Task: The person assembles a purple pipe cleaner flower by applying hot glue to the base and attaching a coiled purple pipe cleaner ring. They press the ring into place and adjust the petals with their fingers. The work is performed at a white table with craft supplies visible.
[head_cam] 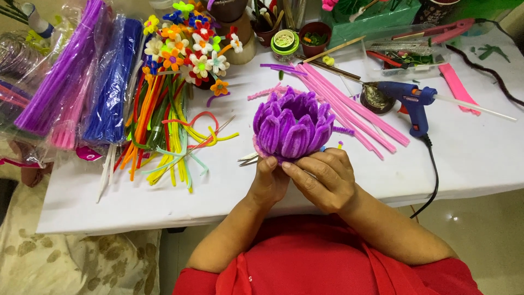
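A purple lotus-shaped flower (pixel 292 127) made of fuzzy pipe cleaners, with a pink rim at its base, is held up over the near edge of the white table (pixel 480 158). My left hand (pixel 268 183) grips it from below on the left. My right hand (pixel 322 177) holds its underside on the right, fingers curled against the base. A pair of scissors (pixel 246 159) lies on the table just left of my left hand, partly hidden behind it.
Pink pipe cleaners (pixel 349 106) lie behind the flower. A blue glue gun (pixel 413 101) rests at the right, its black cord (pixel 434 175) running off the edge. Loose coloured pipe cleaners (pixel 164 136), bagged purple and blue bundles (pixel 82 76) and a small flower bouquet (pixel 188 46) fill the left.
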